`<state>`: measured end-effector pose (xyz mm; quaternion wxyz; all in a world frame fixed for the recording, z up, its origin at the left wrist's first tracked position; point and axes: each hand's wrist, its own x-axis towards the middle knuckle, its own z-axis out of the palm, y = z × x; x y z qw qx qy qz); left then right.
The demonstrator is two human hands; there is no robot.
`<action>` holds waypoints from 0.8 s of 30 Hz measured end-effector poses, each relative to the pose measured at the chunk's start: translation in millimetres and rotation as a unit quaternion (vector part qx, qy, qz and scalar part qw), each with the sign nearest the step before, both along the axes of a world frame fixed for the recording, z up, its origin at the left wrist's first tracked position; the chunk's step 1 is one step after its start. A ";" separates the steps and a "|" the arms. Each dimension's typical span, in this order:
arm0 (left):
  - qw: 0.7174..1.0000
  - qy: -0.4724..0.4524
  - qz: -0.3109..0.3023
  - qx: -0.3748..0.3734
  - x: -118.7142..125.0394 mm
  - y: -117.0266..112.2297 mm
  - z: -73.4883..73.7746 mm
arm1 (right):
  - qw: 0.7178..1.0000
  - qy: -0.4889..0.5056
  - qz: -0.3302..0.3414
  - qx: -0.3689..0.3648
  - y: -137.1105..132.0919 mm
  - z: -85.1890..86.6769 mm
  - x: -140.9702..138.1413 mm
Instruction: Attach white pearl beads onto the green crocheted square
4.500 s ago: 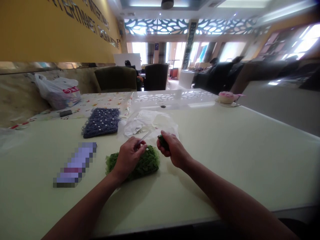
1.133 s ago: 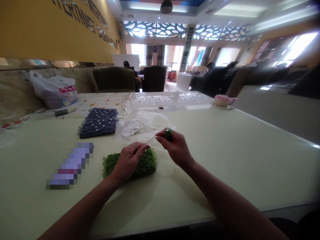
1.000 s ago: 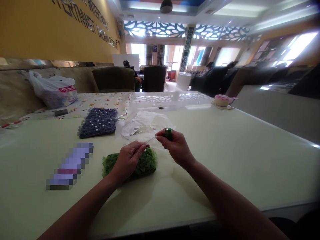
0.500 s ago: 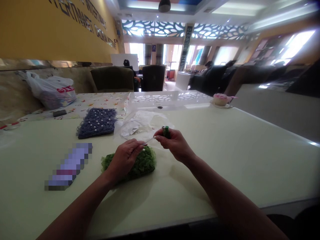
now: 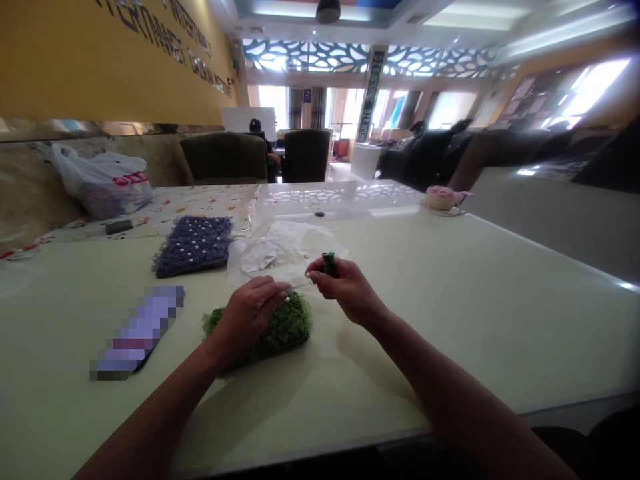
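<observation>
My left hand (image 5: 245,319) rests on a green ruffled crochet piece (image 5: 263,330) and pinches a thin translucent strand (image 5: 299,287), with a small white pearl bead (image 5: 287,300) at its fingertips. My right hand (image 5: 346,288) grips a green cigarette lighter (image 5: 329,265) upright, and the fingertips sit near the far end of the strand. Just behind the hands lies a crumpled clear plastic bag (image 5: 280,248). Further left is a blue-grey crochet piece (image 5: 193,247) studded with several pearl beads.
The pale table (image 5: 425,347) runs right, its front edge close below my arms. On it lie a pixelated flat object (image 5: 136,333) and a pink flower-topped cup (image 5: 441,197). A white carrier bag (image 5: 100,183) sits back left. Seated people and armchairs stand beyond.
Since the oldest frame, my right hand has brought the lighter upright and the strand now spans both hands. Over the last second the hands have drawn slightly closer, and the view has shifted a little.
</observation>
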<state>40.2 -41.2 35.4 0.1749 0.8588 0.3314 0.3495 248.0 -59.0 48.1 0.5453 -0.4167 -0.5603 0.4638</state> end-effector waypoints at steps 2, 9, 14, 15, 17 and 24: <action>1.000 -0.005 -0.006 -0.003 1.5 -3.4 2.4 | 1.000 0.008 0.002 -0.009 1.3 -1.9 -0.4; 0.970 -0.209 0.126 -0.017 -13.4 4.1 14.0 | 0.999 -0.010 -0.028 -0.023 3.2 -10.8 -0.9; 0.898 -0.383 0.217 -0.010 -40.4 39.1 8.2 | 0.990 -0.127 -0.024 0.048 -0.7 -12.5 -12.2; 0.887 -0.400 0.229 -0.009 -44.6 45.0 6.1 | 0.986 -0.149 -0.016 0.066 -1.1 -11.3 -16.8; 0.873 -0.425 0.240 -0.010 -50.7 53.6 2.5 | 0.975 -0.198 0.006 0.098 -0.5 -7.7 -29.1; 0.852 -0.465 0.240 -0.005 -58.9 61.4 -1.3 | 0.925 -0.328 0.107 0.158 15.6 -1.2 -89.1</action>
